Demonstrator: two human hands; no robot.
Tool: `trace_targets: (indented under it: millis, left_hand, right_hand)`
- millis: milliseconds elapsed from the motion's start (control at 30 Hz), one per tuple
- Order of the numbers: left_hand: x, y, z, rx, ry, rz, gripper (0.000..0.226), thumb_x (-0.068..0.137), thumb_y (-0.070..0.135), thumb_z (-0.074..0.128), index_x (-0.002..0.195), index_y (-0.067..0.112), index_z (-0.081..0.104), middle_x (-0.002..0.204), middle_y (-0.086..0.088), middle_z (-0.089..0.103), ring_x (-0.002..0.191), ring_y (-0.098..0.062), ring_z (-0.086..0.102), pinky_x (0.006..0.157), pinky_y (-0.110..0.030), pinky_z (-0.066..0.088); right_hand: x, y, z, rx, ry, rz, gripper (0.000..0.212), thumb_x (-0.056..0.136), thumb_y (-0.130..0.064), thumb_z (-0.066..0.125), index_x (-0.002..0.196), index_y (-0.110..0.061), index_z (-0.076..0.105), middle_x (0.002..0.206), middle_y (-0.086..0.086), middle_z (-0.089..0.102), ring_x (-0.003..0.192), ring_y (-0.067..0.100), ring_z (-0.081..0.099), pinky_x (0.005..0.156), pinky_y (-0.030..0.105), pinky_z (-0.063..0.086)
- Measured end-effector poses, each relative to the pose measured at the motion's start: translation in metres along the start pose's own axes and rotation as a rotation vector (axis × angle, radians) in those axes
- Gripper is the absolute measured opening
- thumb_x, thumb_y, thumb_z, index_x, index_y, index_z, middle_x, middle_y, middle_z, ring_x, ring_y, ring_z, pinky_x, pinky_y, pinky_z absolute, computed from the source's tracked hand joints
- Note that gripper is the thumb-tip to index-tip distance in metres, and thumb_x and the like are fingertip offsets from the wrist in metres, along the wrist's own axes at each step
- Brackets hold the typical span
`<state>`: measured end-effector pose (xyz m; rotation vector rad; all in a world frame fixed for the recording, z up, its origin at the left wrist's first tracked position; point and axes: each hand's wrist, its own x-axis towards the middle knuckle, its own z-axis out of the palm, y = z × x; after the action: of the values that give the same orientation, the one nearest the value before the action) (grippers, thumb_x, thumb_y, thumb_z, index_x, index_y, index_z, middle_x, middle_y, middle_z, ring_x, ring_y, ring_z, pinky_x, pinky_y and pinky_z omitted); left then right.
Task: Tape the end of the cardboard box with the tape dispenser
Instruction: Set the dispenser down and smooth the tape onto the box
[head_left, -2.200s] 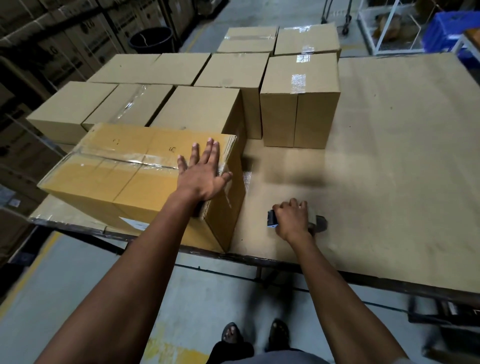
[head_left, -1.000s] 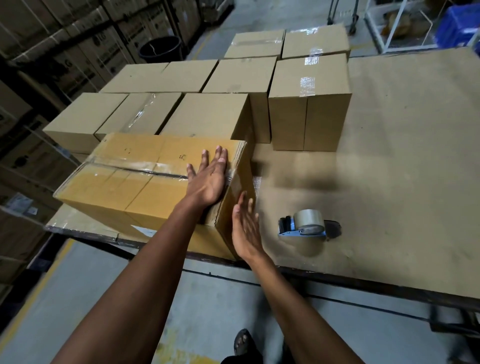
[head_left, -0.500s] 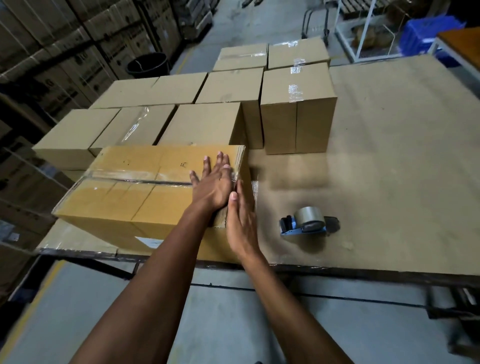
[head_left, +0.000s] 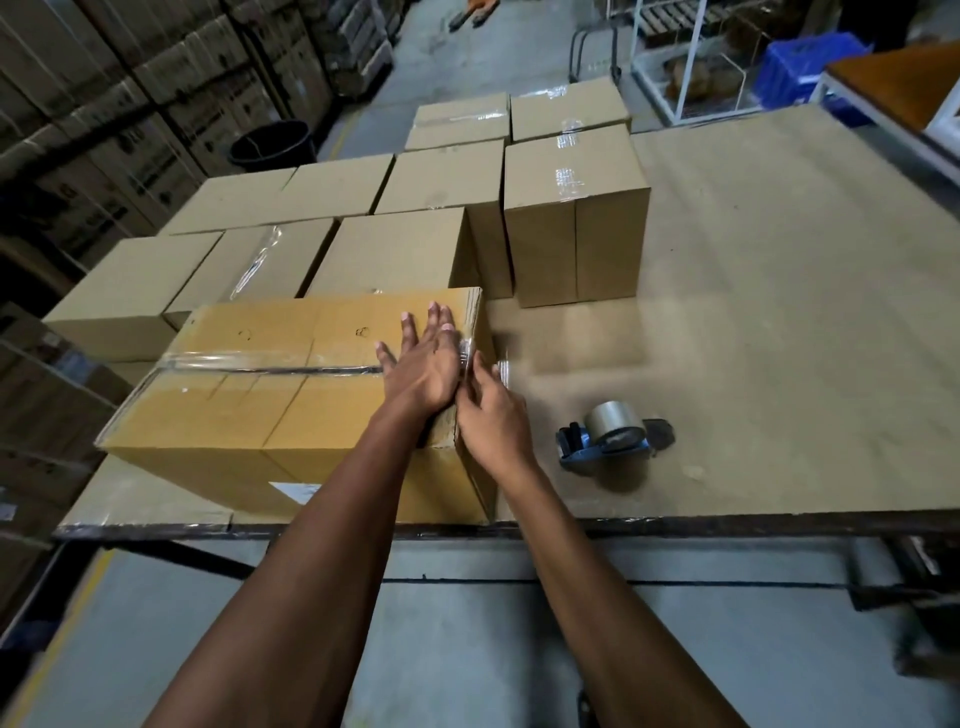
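Now that the right hand (head_left: 491, 415) has let go of the tape dispenser (head_left: 613, 439), both hands are smoothing tape at the box's end.

Since a second ago that hand has closed onto the right end of the cardboard box (head_left: 291, 395), fingers loosely together, pressing the tape tail down, so taping looks nearly done. At its 10 o'clock the left hand (head_left: 423, 364) lies flat, fingers spread, on the lid. The dispenser rests on the table (head_left: 779, 338) at 3 o'clock.
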<state>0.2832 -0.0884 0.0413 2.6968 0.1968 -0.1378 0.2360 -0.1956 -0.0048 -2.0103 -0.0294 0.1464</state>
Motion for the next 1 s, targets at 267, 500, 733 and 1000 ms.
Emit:
trace_targets:
  millis: [267, 500, 733, 1000]
  left_hand:
    - [-0.002, -0.001, -0.014, 0.175, -0.073, 0.092, 0.063, 0.111, 0.052, 0.015, 0.17, 0.031, 0.002, 0.176, 0.011, -0.006, 0.163, -0.02, -0.012, 0.124, -0.061, -0.017]
    - [-0.035, -0.019, -0.011, 0.295, 0.062, 0.191, 0.058, 0.111, 0.054, 0.012, 0.168, 0.042, 0.011, 0.175, 0.018, 0.009, 0.163, -0.014, -0.004, 0.122, -0.066, -0.021]
    - [-0.048, -0.02, -0.006, 0.355, 0.158, 0.342, 0.063, 0.111, 0.05, 0.004, 0.168, 0.031, 0.021, 0.172, 0.01, 0.026, 0.163, -0.011, 0.009, 0.127, -0.057, -0.017]
    - [-0.052, -0.008, -0.003, 0.313, 0.126, 0.261, 0.063, 0.111, 0.048, 0.004, 0.168, 0.028, 0.023, 0.172, 0.008, 0.029, 0.16, -0.007, 0.019, 0.13, -0.053, -0.012]
  right_hand:
    - [-0.001, -0.005, -0.017, -0.052, -0.085, 0.047, 0.062, 0.107, -0.056, 0.037, 0.165, -0.046, 0.018, 0.176, 0.005, 0.019, 0.155, 0.035, 0.034, 0.121, 0.052, 0.035]
    - [0.009, 0.002, -0.017, -0.065, -0.228, 0.021, 0.069, 0.105, -0.069, 0.02, 0.165, -0.046, -0.006, 0.178, 0.001, 0.003, 0.164, 0.027, 0.003, 0.127, 0.056, 0.017]
    - [0.004, 0.002, -0.006, -0.037, -0.111, -0.115, 0.065, 0.109, -0.06, 0.017, 0.167, -0.04, -0.006, 0.176, -0.014, 0.002, 0.164, 0.02, 0.001, 0.13, 0.054, 0.018]
    - [0.003, 0.003, -0.001, 0.107, -0.075, -0.025, 0.068, 0.107, -0.067, 0.025, 0.167, -0.04, 0.008, 0.167, 0.002, 0.04, 0.146, 0.031, 0.049, 0.115, 0.042, 0.043]
